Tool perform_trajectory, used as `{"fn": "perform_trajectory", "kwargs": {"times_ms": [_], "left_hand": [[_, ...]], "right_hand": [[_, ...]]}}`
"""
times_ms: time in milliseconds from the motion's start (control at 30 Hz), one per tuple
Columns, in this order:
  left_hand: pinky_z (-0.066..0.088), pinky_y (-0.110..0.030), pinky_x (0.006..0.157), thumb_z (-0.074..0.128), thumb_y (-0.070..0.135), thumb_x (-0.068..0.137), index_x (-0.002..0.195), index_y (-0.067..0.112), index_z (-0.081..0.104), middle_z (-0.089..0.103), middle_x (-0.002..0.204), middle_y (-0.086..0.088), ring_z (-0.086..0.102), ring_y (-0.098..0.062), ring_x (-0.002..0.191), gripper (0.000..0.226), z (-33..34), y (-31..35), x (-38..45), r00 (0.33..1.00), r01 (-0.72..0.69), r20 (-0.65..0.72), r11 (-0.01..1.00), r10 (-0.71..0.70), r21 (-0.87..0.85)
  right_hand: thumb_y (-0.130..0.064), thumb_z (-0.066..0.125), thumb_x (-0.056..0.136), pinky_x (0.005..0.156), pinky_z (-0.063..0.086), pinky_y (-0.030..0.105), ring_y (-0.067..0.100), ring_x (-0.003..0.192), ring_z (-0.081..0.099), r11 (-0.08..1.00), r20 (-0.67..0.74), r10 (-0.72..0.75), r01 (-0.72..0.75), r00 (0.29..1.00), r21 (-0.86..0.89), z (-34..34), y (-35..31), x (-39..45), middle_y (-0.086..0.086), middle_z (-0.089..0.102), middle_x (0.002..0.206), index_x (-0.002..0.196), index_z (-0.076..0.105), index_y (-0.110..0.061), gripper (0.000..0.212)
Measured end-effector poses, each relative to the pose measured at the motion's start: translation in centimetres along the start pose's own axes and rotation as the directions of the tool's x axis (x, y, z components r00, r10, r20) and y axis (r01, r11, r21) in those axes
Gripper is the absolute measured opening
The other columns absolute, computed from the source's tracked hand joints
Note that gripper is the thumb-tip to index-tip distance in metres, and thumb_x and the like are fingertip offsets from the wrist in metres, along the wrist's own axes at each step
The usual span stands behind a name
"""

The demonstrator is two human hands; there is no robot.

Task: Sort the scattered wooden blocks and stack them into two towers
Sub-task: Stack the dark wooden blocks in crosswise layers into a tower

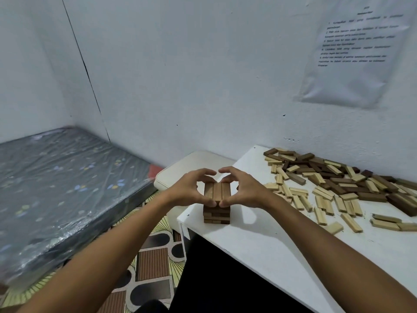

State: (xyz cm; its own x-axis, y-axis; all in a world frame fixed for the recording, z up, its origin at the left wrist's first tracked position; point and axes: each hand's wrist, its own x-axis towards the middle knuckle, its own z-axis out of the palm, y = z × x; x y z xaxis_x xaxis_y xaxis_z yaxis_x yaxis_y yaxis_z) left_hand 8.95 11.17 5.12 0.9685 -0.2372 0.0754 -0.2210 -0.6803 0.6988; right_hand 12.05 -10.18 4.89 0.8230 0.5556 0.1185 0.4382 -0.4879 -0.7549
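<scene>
A short tower of dark brown wooden blocks (216, 201) stands near the left corner of the white table (259, 242). Its top layer is three blocks side by side. My left hand (191, 188) curls round the tower's top from the left, thumb at the near edge and fingers arched over the far edge. My right hand (242, 187) does the same from the right. Both hands grip the top layer. A scattered heap of dark and light blocks (334, 184) lies on the table to the right.
A white cushioned stool (180, 170) stands behind the table's left corner. A plastic-wrapped mattress (63, 184) lies on the patterned floor at the left. The white wall runs close behind the table, with a printed sheet (354, 48) on it.
</scene>
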Motion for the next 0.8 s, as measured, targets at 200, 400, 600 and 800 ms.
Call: {"fn": "perform_trajectory", "kwargs": {"times_ms": [200, 400, 600, 800], "left_hand": [[0.044, -0.021, 0.088, 0.081, 0.052, 0.048, 0.132, 0.036, 0.046, 0.063, 0.121, 0.014, 0.052, -0.003, 0.118, 0.093, 0.20, -0.39, 0.18, 1.000, -0.002, 0.014, 1.000, 0.002, -0.006], [0.044, -0.021, 0.088, 0.080, 0.054, 0.046, 0.133, 0.034, 0.047, 0.063, 0.120, 0.016, 0.052, -0.002, 0.118, 0.095, 0.20, -0.59, 0.10, 1.000, -0.001, 0.025, 1.000, 0.001, -0.018], [0.043, -0.020, 0.087, 0.080, 0.054, 0.045, 0.134, 0.031, 0.048, 0.063, 0.119, 0.016, 0.053, -0.001, 0.117, 0.098, 0.43, -0.75, -0.10, 1.000, -0.003, 0.022, 0.999, 0.004, -0.032], [0.043, -0.018, 0.085, 0.080, 0.054, 0.045, 0.134, 0.029, 0.049, 0.063, 0.117, 0.018, 0.053, 0.003, 0.115, 0.098, 0.61, -0.81, -0.36, 1.000, 0.002, 0.022, 0.999, -0.001, -0.033]], "right_hand": [[-0.024, 0.089, 0.061, 0.086, 0.039, 0.020, 0.007, 0.116, 0.050, 1.000, -0.003, 0.004, -0.004, 1.000, 0.012, 0.25, 0.38, 0.09, -0.004, 0.061, 0.115, 0.136, 0.043, -0.032, 0.088], [-0.025, 0.089, 0.061, 0.088, 0.041, 0.022, 0.007, 0.116, 0.050, 1.000, -0.001, 0.002, -0.002, 1.000, 0.010, 0.48, 0.53, 0.11, -0.004, 0.060, 0.114, 0.135, 0.042, -0.034, 0.088], [-0.025, 0.088, 0.061, 0.086, 0.040, 0.020, 0.006, 0.116, 0.050, 1.000, 0.002, 0.002, -0.002, 1.000, 0.011, 0.72, 0.69, 0.03, -0.004, 0.060, 0.114, 0.135, 0.042, -0.035, 0.088], [-0.023, 0.088, 0.063, 0.084, 0.040, 0.017, 0.008, 0.115, 0.051, 1.000, 0.007, -0.004, 0.004, 1.000, -0.003, 0.92, 0.68, -0.12, -0.003, 0.060, 0.115, 0.137, 0.041, -0.032, 0.088]]}}
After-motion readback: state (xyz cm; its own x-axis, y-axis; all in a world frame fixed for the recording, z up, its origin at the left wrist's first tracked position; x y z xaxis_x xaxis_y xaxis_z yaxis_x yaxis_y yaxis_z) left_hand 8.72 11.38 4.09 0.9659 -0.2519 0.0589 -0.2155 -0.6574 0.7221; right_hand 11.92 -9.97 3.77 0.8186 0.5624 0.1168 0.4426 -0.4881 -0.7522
